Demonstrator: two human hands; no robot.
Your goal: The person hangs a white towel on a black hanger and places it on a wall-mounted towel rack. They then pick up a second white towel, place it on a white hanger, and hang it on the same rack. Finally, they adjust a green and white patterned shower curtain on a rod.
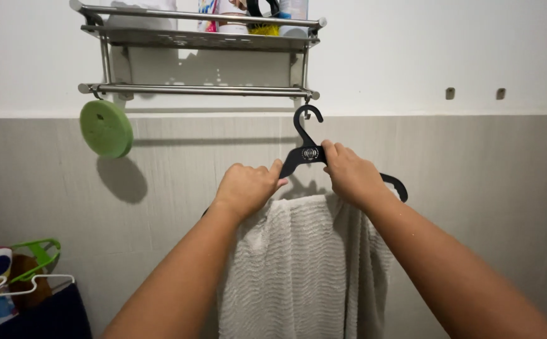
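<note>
A black plastic hanger (pixel 308 152) is raised in front of the wall, its hook just below the right end of a metal rail (pixel 198 90); whether the hook touches the rail I cannot tell. A white ribbed towel (pixel 298 263) is draped over the hanger's bar and hangs straight down. My left hand (pixel 246 188) grips the hanger's left shoulder, thumb toward the centre. My right hand (pixel 347 172) grips the right shoulder just beside the neck, and the hanger's right tip shows beyond my wrist.
A metal wall shelf (pixel 198 39) holds bottles and a white cloth. A round green sponge (pixel 106 128) hangs from the rail's left end. At lower left are a green hanger (pixel 42 252), a white hanger (pixel 30 284) and colourful clothes. Two small wall hooks (pixel 450 93) sit at right.
</note>
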